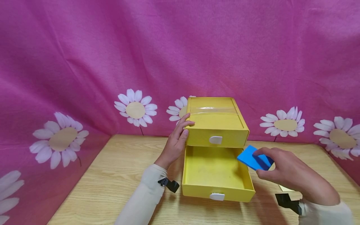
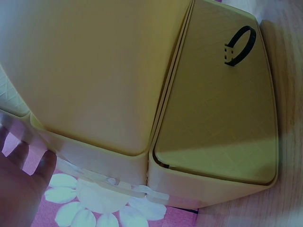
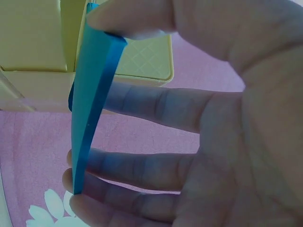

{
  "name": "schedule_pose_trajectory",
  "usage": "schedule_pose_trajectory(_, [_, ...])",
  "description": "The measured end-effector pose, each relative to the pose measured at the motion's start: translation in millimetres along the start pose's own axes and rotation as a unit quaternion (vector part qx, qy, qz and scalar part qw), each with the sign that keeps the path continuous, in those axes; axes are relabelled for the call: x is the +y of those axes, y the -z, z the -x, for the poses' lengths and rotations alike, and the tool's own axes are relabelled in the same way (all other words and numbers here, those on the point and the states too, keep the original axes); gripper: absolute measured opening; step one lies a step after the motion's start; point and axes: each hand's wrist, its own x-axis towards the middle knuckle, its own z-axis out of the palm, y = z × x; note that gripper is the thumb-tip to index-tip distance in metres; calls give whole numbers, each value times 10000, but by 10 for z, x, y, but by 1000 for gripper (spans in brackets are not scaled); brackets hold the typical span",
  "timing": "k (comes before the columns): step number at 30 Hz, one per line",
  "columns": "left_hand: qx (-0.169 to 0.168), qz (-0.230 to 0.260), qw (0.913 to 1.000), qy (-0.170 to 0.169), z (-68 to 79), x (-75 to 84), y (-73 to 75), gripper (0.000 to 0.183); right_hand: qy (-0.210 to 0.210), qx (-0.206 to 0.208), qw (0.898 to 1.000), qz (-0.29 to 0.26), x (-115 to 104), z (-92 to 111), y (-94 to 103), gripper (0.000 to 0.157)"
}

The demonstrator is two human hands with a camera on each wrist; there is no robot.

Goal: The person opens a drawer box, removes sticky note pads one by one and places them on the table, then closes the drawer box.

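Observation:
A yellow two-drawer box [image 1: 216, 120] stands on the table, its upper drawer closed. The lower drawer [image 1: 213, 168] is pulled out, and no items show on its visible floor. My left hand [image 1: 174, 143] rests against the box's upper left side, fingertips at the top edge and thumb near the front corner. In the left wrist view, the left fingers [image 2: 45, 168] touch the box. Above the lower drawer's right wall, my right hand [image 1: 289, 168] pinches a blue sticky note pad [image 1: 251, 159] between thumb and fingers. The pad is tilted in the head view.
A pale yellow piece [image 1: 285, 188], partly hidden by the right hand, lies on the wooden table [image 1: 112, 175]. White pull tabs [image 1: 217, 196] mark the drawer fronts. Clear tape [image 1: 213, 110] crosses the box top. A pink flowered cloth [image 1: 197, 47] hangs behind.

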Motion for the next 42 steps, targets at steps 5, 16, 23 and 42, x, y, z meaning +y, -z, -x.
schedule_pose_trajectory(5, [-15,20,10000,36,13,-10,6,30,214,50,9998,-37,-13,-16,-43,55])
schedule_pose_trajectory(16, [-3,-5,10000,4,-1,-13,-11,29,320,305,9986,274,-5,-1,-61,56])
schedule_pose_trajectory(23, [-35,20,9999,117,8,0,-15,30,486,640,9959,413,35,48,-37,56])
schedule_pose_trajectory(42, [-15,-54,10000,42,-9,-8,-6,29,489,1052,9932,51,181,83,-104,85])
